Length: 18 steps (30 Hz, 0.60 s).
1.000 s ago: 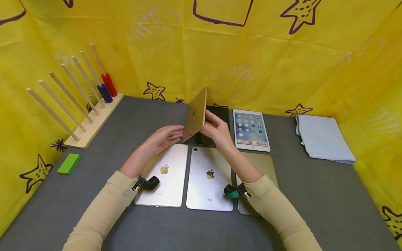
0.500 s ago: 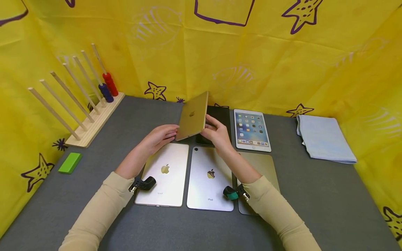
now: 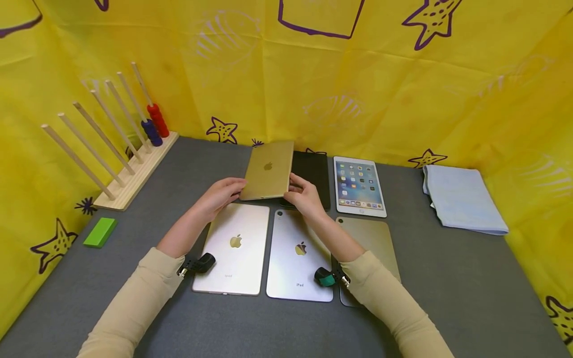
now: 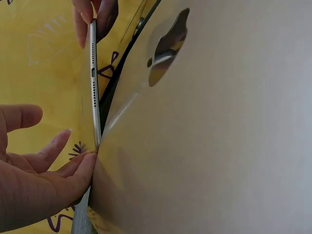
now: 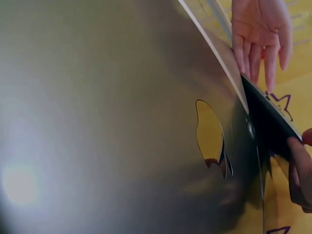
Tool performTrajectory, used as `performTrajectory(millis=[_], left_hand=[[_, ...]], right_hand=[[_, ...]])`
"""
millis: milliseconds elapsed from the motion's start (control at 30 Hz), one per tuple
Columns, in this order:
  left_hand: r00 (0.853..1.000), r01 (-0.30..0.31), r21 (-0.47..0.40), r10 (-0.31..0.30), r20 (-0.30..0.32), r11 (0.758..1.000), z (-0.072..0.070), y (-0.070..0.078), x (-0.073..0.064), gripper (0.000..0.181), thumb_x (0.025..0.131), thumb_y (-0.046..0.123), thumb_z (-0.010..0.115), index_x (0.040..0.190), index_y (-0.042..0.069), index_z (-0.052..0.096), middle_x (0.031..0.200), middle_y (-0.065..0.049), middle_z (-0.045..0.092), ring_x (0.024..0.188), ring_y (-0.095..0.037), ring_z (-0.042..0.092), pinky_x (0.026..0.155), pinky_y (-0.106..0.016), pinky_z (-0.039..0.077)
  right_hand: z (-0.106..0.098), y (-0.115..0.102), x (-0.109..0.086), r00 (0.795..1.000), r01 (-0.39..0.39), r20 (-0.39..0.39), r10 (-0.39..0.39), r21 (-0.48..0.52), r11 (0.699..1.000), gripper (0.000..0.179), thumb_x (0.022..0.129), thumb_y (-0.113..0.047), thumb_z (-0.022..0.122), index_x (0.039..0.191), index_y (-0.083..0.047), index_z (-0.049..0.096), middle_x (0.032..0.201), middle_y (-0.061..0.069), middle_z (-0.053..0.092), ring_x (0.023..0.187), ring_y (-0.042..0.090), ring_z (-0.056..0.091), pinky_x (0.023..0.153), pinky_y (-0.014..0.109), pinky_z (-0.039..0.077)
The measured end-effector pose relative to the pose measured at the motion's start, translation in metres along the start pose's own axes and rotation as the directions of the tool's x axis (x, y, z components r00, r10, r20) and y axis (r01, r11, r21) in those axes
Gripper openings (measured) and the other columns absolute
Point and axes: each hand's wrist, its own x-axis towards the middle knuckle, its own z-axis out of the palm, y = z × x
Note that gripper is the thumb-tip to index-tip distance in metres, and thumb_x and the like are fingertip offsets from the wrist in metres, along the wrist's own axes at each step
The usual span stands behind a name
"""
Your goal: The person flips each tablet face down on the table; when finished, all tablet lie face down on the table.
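A gold tablet [image 3: 268,169], its back with the apple logo facing up, is tilted with its right side raised. My right hand [image 3: 307,196] pinches its near right corner between thumb and fingers. At the near left corner, the fingertips of my left hand [image 3: 221,196] touch the edge; the left wrist view shows that thumb [image 4: 24,116] apart from it. Partly behind the gold one lies a black tablet [image 3: 313,166]. In front, face down, are a pale gold tablet [image 3: 235,263], a silver tablet [image 3: 297,266] and a darker gold tablet [image 3: 371,236], partly hidden by my right arm.
A white-framed tablet [image 3: 359,184] with app icons lies face up at the back right. Farther right is a folded light blue cloth [image 3: 463,199]. A wooden peg rack [image 3: 134,171] with red and blue beads and a green block [image 3: 100,232] stand at the left.
The gold tablet has tipped from nearly upright toward flat, its left side swinging left and its top edge lowering. Both hands have moved with it, the left hand slightly leftward.
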Motion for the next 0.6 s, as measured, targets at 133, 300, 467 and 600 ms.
performTrajectory(millis=[133, 300, 467, 600], left_hand=[[1.000, -0.011, 0.017, 0.012, -0.015, 1.000, -0.004, -0.001, -0.001, 0.048, 0.103, 0.021, 0.049, 0.142, -0.006, 0.040, 0.147, -0.021, 0.038, 0.137, -0.031, 0.036, 0.114, -0.038, 0.031], [1.000, -0.007, 0.069, 0.008, -0.024, 0.998, -0.009, -0.003, -0.003, 0.050, 0.103, 0.023, 0.049, 0.143, -0.005, 0.039, 0.149, -0.021, 0.036, 0.138, -0.033, 0.035, 0.115, -0.042, 0.028], [0.999, 0.009, 0.134, -0.003, -0.042, 0.991, -0.014, -0.005, -0.005, 0.050, 0.103, 0.027, 0.048, 0.144, -0.001, 0.041, 0.151, -0.020, 0.035, 0.138, -0.035, 0.035, 0.115, -0.047, 0.027], [0.998, 0.014, 0.161, -0.004, -0.059, 0.987, -0.017, -0.005, -0.007, 0.050, 0.103, 0.028, 0.048, 0.144, 0.000, 0.041, 0.151, -0.019, 0.035, 0.137, -0.037, 0.036, 0.114, -0.048, 0.028]], right_hand=[[0.005, 0.003, 0.001, 1.000, -0.016, 0.003, 0.016, -0.018, 1.000, 0.067, 0.082, 0.013, 0.057, 0.146, 0.000, 0.041, 0.130, 0.016, 0.053, 0.109, 0.022, 0.056, 0.076, 0.019, 0.049], [0.012, 0.005, 0.002, 1.000, -0.020, 0.002, 0.020, -0.029, 0.999, 0.067, 0.082, 0.014, 0.056, 0.146, 0.001, 0.041, 0.132, 0.018, 0.055, 0.108, 0.022, 0.056, 0.074, 0.018, 0.048], [0.018, 0.007, 0.005, 1.000, -0.028, 0.011, 0.028, -0.011, 1.000, 0.068, 0.081, 0.016, 0.054, 0.146, 0.004, 0.039, 0.132, 0.021, 0.054, 0.109, 0.023, 0.056, 0.077, 0.019, 0.048], [0.022, 0.007, 0.007, 0.999, -0.033, 0.020, 0.033, 0.000, 0.999, 0.064, 0.081, 0.015, 0.055, 0.143, 0.006, 0.042, 0.130, 0.023, 0.056, 0.111, 0.025, 0.058, 0.081, 0.021, 0.049]])
